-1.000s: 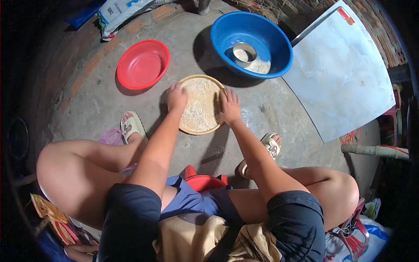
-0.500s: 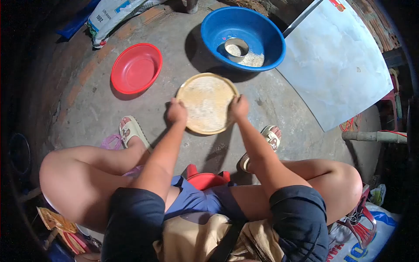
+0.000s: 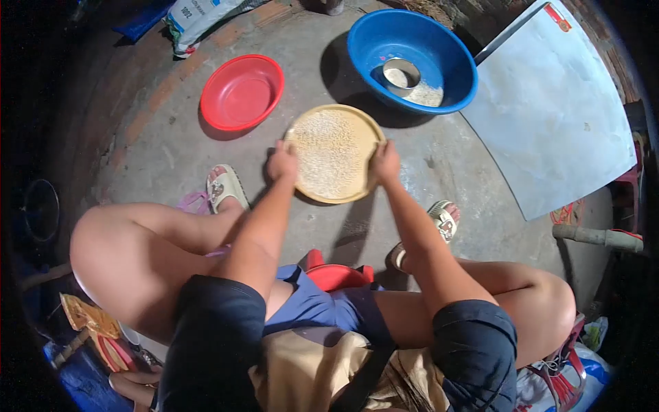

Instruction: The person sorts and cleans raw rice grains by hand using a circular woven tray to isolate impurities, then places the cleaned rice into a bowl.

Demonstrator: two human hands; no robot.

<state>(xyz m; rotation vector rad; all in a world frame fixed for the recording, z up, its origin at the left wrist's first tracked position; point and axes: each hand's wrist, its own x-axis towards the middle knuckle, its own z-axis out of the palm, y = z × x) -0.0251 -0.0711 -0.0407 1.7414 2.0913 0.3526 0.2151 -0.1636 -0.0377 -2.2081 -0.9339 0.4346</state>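
A round, shallow yellowish winnowing tray (image 3: pixel 374 137) is held above the concrete floor in front of me. My left hand (image 3: pixel 283 163) is closed on its left rim, and my right hand (image 3: pixel 386 163) is closed on the right rim. Pale grains (image 3: pixel 326 147) are spread over the tray, mostly across its left and middle parts. Beyond the tray, at the upper right, stands a blue basin (image 3: pixel 449 65). Inside it are a small round metal container (image 3: pixel 401 77) and a patch of loose pale grain (image 3: pixel 427 96). Up to the left sits a red basin (image 3: pixel 240 93).
A large whitish sheet (image 3: pixel 549 117) leans at the right, near a bamboo pole (image 3: pixel 597 238). A printed sack (image 3: pixel 206 20) lies at the upper left. Between my legs is a red plastic stool (image 3: pixel 336 276). My sandalled feet flank the tray.
The head view has shifted, so the basins and sheet appear farther right. The grains on the tray, blurred before, now show distinctly and gather more to the left. Both hands keep their hold.
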